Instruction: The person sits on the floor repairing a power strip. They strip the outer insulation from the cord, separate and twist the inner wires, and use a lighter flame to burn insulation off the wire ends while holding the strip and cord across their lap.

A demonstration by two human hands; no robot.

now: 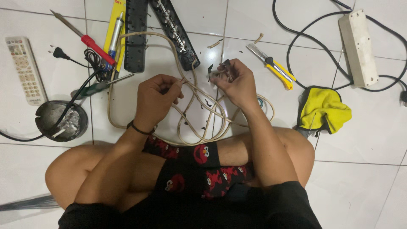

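Note:
I sit cross-legged on a white tiled floor. My left hand (157, 98) pinches the thin bared end of a beige cable (199, 114) that loops over the floor in front of my legs. My right hand (236, 81) grips a small dark tool (224, 65) at another cable end, close to the left hand's wire tip. A black band circles my left wrist.
An opened black power strip (136, 34) and its inner half (176, 29) lie at the top. Around them: red-handled soldering iron (87, 40), solder sucker (114, 36), remote control (24, 70), ashtray (61, 121), yellow utility knife (274, 68), yellow cloth (324, 109), white power strip (358, 46).

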